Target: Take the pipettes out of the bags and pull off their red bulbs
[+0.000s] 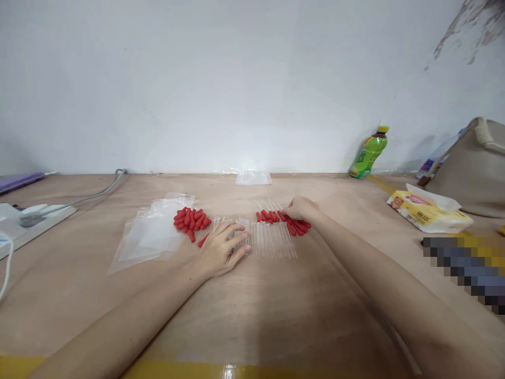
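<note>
My left hand [223,250] rests with fingers spread on the left part of a row of thin clear glass dropper tubes [272,242]. Left of it lies a heap of red rubber bulbs [190,218], with one loose red bulb [203,240] close to the hand. At the far end of the row, my right hand [300,207] is closed, its fingertips at a red rubber bulb [281,216]; the exact grip is partly hidden. Several droppers with red bulbs [268,216] lie beside those fingers, their tubes pointing away. More red bulbs [299,227] lie just below the right hand.
Clear zip bags [161,226] are spread at the left, and another bag [253,179] lies by the wall. A power strip [43,218] with cables sits far left. On the right are a green bottle [370,152], a tissue pack [428,210] and a beige bag [469,168].
</note>
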The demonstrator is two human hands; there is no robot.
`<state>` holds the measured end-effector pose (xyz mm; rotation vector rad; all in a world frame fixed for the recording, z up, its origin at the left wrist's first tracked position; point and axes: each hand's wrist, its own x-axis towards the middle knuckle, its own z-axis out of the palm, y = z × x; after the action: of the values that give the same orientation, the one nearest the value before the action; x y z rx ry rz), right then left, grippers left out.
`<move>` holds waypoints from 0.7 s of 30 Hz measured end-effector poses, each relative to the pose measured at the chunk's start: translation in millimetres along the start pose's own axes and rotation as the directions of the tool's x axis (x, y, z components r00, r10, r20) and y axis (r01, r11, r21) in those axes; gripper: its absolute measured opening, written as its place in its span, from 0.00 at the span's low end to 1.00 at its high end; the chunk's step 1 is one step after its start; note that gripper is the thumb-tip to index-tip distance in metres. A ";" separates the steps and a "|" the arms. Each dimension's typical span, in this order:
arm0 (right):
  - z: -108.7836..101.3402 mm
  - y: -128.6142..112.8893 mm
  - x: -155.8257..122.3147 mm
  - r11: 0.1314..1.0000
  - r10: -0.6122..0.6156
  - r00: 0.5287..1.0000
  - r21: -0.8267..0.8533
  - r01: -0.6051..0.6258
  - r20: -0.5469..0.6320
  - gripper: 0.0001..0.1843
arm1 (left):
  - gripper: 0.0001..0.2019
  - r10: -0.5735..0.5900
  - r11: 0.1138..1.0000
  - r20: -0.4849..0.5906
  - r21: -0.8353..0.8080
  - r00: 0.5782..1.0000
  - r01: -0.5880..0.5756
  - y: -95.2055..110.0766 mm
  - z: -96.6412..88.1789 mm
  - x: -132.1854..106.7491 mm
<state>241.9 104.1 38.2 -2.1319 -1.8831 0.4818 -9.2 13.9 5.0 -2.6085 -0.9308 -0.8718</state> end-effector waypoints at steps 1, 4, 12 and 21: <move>0.9 -0.8 1.5 1.000 0.007 1.000 -0.003 -0.007 0.007 0.10 | 0.12 0.000 1.000 0.002 0.000 1.000 0.000 0.0 0.1 0.0; 0.1 -2.5 4.7 1.000 0.014 1.000 -0.002 -0.014 0.014 0.10 | 0.12 0.004 1.000 0.009 -0.001 1.000 -0.004 0.1 -0.2 0.3; -13.7 -15.8 -22.8 0.976 -0.161 0.973 0.120 0.182 -0.167 0.13 | 0.15 0.029 0.999 -0.079 0.031 0.996 -0.026 0.3 -1.0 0.6; 38.3 15.8 -101.5 0.523 -0.778 0.324 -0.269 0.809 -0.539 0.09 | 0.19 0.172 0.968 -0.113 0.201 0.979 -0.147 15.0 -4.7 5.1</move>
<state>229.8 0.4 4.7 -0.8309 -2.1155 -0.3632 1.4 3.0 11.5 -2.3926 -0.7201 -0.8528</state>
